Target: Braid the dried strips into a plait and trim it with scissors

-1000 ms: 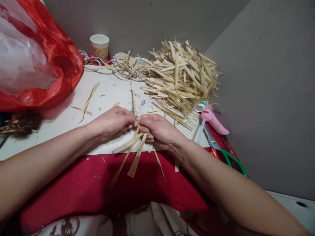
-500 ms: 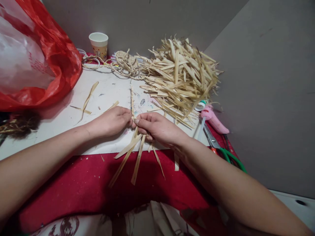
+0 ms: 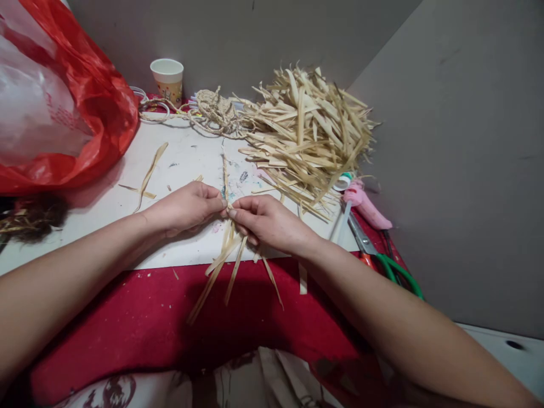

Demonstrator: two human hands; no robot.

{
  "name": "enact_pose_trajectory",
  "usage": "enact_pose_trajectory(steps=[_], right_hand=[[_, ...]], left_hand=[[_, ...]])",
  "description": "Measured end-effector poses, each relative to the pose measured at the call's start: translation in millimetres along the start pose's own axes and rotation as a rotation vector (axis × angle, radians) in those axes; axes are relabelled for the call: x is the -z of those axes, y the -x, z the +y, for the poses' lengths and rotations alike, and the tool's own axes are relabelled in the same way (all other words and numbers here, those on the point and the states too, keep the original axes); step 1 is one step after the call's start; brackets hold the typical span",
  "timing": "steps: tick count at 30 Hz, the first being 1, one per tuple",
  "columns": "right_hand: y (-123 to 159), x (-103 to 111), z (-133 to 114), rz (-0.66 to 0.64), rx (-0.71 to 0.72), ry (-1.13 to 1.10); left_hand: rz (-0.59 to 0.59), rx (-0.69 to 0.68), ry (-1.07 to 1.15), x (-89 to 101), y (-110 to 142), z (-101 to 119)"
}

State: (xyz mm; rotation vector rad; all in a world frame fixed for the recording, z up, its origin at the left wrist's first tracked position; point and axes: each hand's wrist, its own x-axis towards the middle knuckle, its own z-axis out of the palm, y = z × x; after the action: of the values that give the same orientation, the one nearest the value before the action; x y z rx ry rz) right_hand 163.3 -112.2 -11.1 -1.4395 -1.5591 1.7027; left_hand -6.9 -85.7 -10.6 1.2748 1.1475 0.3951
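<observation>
A thin straw braid [image 3: 225,170] runs up the white board [image 3: 182,148], away from my two hands. My left hand [image 3: 191,207] pinches it from the left, thumb against forefinger. From the right, my right hand [image 3: 270,224] pinches the same spot, its fingertips almost touching the left ones. Loose flat straw strips [image 3: 232,263] fan out below the fingers and hang past the board's edge over the red cloth [image 3: 148,317]. The fingers partly hide where the strips cross.
A heap of dry straw strips [image 3: 314,130] lies at the back right, beside a coil of braided cord [image 3: 215,110]. A paper cup [image 3: 167,79] stands behind. At left is a red plastic bag [image 3: 106,107]; at right, a pink glue gun [image 3: 368,209] and green-handled scissors [image 3: 399,272].
My left thumb has come up onto the braid beside the right fingertips. The hanging strips have shifted slightly and closed up a little. The view has moved slightly.
</observation>
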Motion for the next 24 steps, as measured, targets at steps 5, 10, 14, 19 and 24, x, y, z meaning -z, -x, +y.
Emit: enact_pose_trajectory(steps=[5,10,14,19,24], right_hand=[[2,7,-3,0.076,-0.02,0.071],[7,9,-10,0.05,-0.088,-0.095],[9,-6,-9,0.045,-0.094,-0.238],[9,-28,0,0.073,-0.046,-0.158],[12,-38,7,0.098,0.005,-0.047]], left_hand=[[0.064,-0.117,-0.181,-0.1,2,-1],[0.106,-0.172,-0.295,-2.0,4,0],[0.097,-0.188,-0.235,-2.8,4,-1],[0.043,-0.074,0.074,-6.3,5,1],[0.055,-0.003,0.203,-9.9,7,3]])
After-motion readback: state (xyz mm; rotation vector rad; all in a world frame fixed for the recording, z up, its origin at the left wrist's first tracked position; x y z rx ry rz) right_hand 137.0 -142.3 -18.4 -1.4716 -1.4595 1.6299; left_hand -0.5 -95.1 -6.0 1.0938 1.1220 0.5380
